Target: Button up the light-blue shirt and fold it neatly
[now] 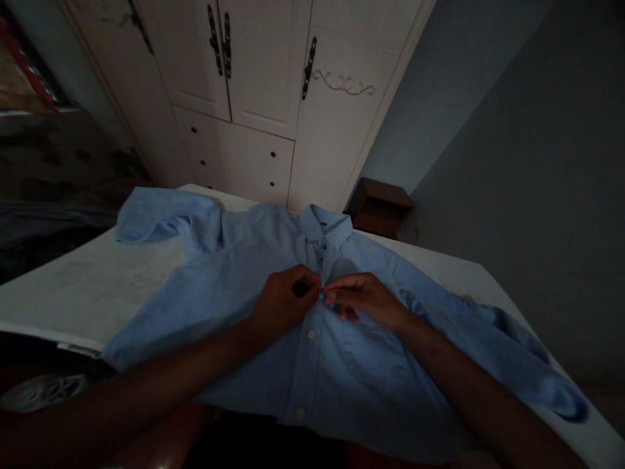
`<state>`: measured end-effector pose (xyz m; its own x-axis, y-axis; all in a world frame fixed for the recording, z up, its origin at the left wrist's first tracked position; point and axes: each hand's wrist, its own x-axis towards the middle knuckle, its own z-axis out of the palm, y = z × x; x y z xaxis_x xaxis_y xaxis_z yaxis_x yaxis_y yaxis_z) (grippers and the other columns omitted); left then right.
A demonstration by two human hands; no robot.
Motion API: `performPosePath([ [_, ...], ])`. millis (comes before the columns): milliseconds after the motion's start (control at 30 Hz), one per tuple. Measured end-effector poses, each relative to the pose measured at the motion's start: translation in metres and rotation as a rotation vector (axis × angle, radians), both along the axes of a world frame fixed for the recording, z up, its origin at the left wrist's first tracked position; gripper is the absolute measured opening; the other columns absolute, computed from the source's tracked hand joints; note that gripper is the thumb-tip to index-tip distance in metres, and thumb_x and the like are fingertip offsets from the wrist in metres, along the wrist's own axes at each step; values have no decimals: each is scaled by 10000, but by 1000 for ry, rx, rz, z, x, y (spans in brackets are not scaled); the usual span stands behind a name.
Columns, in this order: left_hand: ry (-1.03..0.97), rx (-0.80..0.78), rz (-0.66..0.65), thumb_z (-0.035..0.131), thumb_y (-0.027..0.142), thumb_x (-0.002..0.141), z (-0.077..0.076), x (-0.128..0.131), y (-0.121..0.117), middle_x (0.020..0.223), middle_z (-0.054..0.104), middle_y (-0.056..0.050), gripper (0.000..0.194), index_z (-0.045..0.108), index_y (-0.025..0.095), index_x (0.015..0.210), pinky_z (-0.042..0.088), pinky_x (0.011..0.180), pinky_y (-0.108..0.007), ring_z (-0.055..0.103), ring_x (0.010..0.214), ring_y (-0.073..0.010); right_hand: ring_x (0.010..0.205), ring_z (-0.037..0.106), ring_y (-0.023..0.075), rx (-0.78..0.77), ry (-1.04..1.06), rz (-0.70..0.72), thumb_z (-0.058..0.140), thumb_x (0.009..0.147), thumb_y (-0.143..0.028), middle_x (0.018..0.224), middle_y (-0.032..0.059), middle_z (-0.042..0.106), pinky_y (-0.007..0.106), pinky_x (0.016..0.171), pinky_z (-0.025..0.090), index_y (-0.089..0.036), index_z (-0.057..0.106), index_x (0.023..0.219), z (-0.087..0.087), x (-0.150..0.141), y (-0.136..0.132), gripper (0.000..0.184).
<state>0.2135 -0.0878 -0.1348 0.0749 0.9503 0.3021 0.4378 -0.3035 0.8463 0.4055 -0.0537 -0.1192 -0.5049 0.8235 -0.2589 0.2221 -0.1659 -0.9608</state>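
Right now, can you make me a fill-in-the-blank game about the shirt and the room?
The shirt lying on the white table is ____.
The left grip and right grip meet on the shirt, below the pointed ____.
Beyond the table, the pale wardrobe has doors with long, dark ____.
In the picture, the brown box is to the ____ of the wardrobe.

Missing words: blue; collar; handles; right.
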Motion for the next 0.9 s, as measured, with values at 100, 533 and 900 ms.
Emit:
performPosePath([
  [100,59,67,-4,624,162,791,1,-1,-1,744,718,15,53,668,188,778,510,678,-246,660,679,-121,486,594,92,-114,55,-65,787,643,-405,768,42,723,184,361,366,-155,726,788,-2,-6,-3,296],
  [533,184,218,-66,589,145,814,-5,-4,-1,785,720,16,90,655,204,829,520,718,-252,670,725,-128,437,569,80,-128,10,-194,771,630,-365,676,24,704,167,305,238,-151,700,712,4,-16,-8,240],
  [900,260,478,74,551,237,809,11,-23,3,801,653,-52,164,638,175,934,502,735,-311,608,768,-172,462,590,89,-144,18,-188,777,627,-352,656,18,684,159,304,274,-148,696,722,4,-15,-8,239],
])
